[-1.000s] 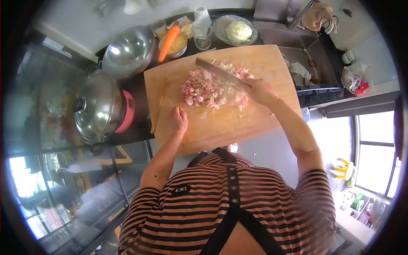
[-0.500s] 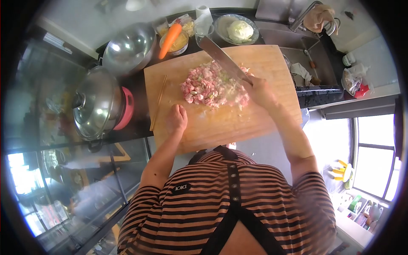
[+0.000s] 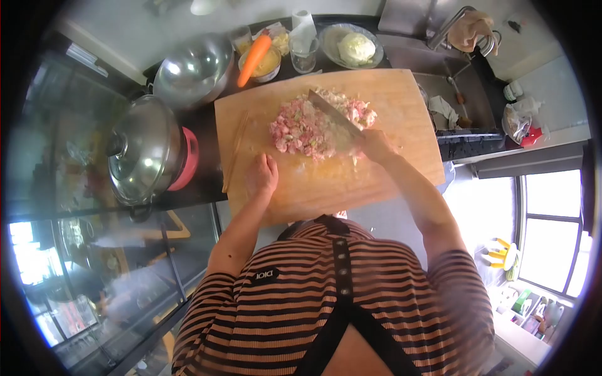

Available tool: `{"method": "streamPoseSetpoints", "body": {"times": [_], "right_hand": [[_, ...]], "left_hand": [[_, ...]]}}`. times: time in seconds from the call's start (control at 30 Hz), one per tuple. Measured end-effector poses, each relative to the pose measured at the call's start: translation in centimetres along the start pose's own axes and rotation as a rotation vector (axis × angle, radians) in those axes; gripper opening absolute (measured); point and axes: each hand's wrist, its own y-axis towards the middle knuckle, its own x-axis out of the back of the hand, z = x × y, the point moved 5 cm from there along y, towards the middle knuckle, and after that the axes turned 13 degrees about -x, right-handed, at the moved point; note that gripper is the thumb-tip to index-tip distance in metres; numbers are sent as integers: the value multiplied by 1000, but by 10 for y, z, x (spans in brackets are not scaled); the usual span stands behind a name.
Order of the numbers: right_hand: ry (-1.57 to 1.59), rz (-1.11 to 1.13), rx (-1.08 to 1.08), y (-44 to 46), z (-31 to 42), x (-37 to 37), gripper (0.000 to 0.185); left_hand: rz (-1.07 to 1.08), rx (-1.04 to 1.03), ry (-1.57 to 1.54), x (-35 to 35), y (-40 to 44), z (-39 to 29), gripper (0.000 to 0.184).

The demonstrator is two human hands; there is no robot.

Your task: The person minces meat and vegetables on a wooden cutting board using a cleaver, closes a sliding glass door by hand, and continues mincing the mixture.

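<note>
Cleaver (image 3: 337,114) has come down and nearer us since the last frame, blade now over the chopped meat (image 3: 291,128)

Our right hand (image 3: 377,146) has its fingers wrapped round the handle; our left hand (image 3: 262,175) is curled in a fist, seemingly empty, at the near left of the cutting board (image 3: 401,94). Meat sits mid-board toward the far side, pale bits mixed in. We read the step as chopping; can't tell if the edge reaches wood. Another stroke calls for lifting clear, firm grip, fist off the blade line. Room: bare wood right and near; chopsticks (image 3: 235,152) by the left edge; steel bowl (image 3: 194,72), carrot (image 3: 255,61) and clear cup (image 3: 303,62) past the far edge; near edge seems to overhang the tabletop (image 3: 207,144), so we'd keep load off it
</note>
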Motion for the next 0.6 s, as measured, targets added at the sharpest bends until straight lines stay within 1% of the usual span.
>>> {"method": "streamPoseSetpoints", "body": {"times": [0.07,0.1,0.17,0.27,0.33,0.37,0.4,0.5,0.53,0.6], "right_hand": [[-19,36,49,-1,10,6,32],[-13,3,50,-4,11,12,32],[-9,-60,51,-36,39,45,34],[177,-67,32,-24,25,14,35],[77,-50,53,-22,16,-9,36],[28,-53,70,-18,17,-10,37],[44,-25,70,-13,14,-10,38],[71,36,-26,-26,27,19,37],[71,-72,67,-37,36,36,37],[119,-121,34,-32,24,24,37]], "left_hand": [[5,9,-3,4,0,-3,21],[9,13,-6,5,0,-3,21],[12,20,-23,2,0,-2,21],[6,23,-34,3,0,-2,21],[13,5,-33,4,-2,-2,21],[12,-12,-29,2,1,1,21],[16,-19,-26,-1,1,2,21],[12,7,-56,3,0,-2,21],[-2,0,-59,1,-1,-2,21],[-38,-21,-59,-1,-1,0,22]]}}
